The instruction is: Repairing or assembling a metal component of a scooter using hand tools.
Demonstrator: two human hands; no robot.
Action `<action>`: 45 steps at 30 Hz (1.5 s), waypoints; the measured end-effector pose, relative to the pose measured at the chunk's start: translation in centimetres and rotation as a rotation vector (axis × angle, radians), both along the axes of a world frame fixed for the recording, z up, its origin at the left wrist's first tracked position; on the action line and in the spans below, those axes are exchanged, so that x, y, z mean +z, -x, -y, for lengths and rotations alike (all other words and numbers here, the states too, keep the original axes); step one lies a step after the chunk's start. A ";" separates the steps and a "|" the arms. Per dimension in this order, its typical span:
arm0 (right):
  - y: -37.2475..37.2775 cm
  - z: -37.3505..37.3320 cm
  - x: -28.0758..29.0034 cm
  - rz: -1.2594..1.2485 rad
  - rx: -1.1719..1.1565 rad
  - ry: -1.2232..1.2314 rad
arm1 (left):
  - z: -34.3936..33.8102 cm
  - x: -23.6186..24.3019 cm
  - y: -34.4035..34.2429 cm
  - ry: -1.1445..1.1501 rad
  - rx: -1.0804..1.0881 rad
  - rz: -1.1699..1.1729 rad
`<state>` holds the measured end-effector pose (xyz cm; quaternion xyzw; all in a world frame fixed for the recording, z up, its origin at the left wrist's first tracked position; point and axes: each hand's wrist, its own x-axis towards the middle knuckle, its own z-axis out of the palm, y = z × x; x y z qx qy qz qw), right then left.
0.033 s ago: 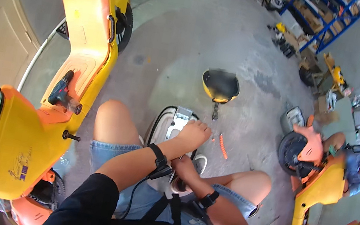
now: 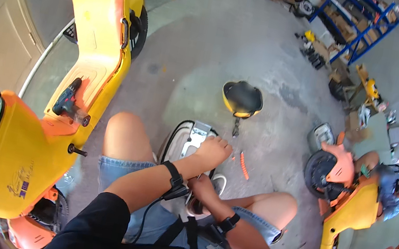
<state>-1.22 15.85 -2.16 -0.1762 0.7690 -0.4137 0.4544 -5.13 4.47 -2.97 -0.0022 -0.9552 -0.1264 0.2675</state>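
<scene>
Find the metal plate [image 2: 199,134] in the open pale case [image 2: 171,141] between the knees, upper end reaching the far rim. Note the left grip [image 2: 212,151] curled over the plate's near right side, knuckles up; cannot tell whether clamped on the plate or only resting there. Note the right grip [image 2: 203,188] lower down, close beside the left wrist, partly hidden; cannot tell whether closed on anything.

Judging by the close pairing, best to steady with the left and make small moves with the right. Press straight down rather than sideways, to avoid skidding the plate across the case. Treat the plate's edges with care, as probably hard and thin. Mind the wrist unit [image 2: 177,191] and cable [image 2: 146,217]; hold both clear of the case rim. Shift the left grip outward a little for a better view. Leave the orange strip [image 2: 244,165] and helmet [image 2: 242,100] on the floor [image 2: 188,69], apart from the work.
</scene>
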 end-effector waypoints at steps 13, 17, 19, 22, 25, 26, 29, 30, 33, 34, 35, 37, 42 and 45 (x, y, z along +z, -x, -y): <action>4.1 -2.5 -3.8 -0.076 -0.178 -0.040 | 2.7 3.7 -6.0 -0.271 0.241 0.281; 1.7 0.1 -3.4 -0.213 -0.030 -0.219 | 3.7 2.5 -9.7 -0.296 0.297 0.271; 0.2 1.9 -4.5 -0.124 -0.083 -0.223 | 4.7 2.5 -12.0 -0.360 0.365 0.284; 0.5 3.5 -7.5 -0.037 -0.174 -0.149 | 4.5 4.0 -13.5 -0.371 0.417 0.212; 1.7 3.4 -7.8 -0.251 -0.024 -0.173 | 4.1 4.8 -14.5 -0.347 0.454 0.165; 1.0 4.0 -6.7 -0.298 0.040 -0.171 | 4.7 4.8 -15.6 -0.367 0.496 0.122; 4.7 1.5 -9.6 -0.562 0.389 -0.251 | 2.2 6.0 -14.5 -0.402 0.457 0.115; 3.7 1.7 -9.7 -0.576 0.294 -0.106 | 2.2 6.4 -15.4 -0.435 0.515 0.115; -1.2 4.4 -6.8 -0.413 0.066 0.053 | 3.2 7.4 -19.1 -0.421 0.579 0.065; -1.3 2.0 -4.7 -0.270 -0.165 0.013 | 1.2 8.2 -18.1 -0.446 0.507 0.059; 3.3 -0.2 -10.9 -0.687 0.308 0.083 | -0.8 9.1 -16.9 -0.466 0.481 0.051; -0.5 2.8 -6.7 -0.241 -0.062 0.004 | 0.0 9.4 -19.0 -0.435 0.473 0.081; 0.6 1.5 -6.3 -0.179 -0.173 0.043 | 0.4 4.6 -16.1 -0.405 0.363 0.205; -2.5 3.4 -3.3 -0.129 -0.248 -0.066 | 2.6 -0.9 -16.0 -0.439 0.426 0.254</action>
